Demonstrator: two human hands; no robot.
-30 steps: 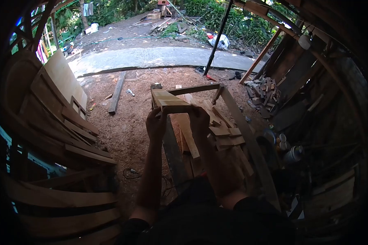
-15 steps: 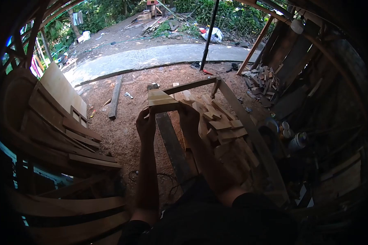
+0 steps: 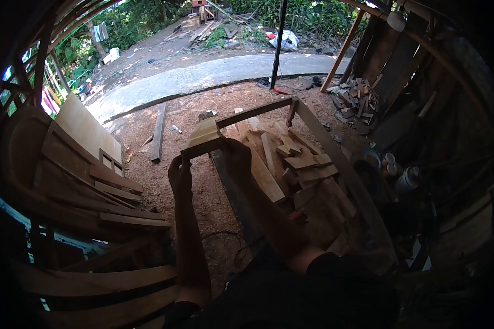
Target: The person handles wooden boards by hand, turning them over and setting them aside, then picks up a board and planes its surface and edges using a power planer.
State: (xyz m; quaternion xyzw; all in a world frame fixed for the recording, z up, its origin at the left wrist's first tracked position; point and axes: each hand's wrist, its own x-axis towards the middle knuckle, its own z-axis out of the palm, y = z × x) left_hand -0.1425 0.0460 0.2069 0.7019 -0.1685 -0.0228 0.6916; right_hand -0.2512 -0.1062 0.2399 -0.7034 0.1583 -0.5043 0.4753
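One board (image 3: 205, 132) is grasped by the fingers of the left hand (image 3: 180, 176) and right hand (image 3: 236, 158); seemingly a holding step, where moving it calls for steady grips.

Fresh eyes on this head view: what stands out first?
First comes the pale board, held at its near edge by the left hand and right hand. Beyond it, a bright concrete strip crosses the upper view. To the board's right, loose wood pieces lie within a wooden frame's outline.
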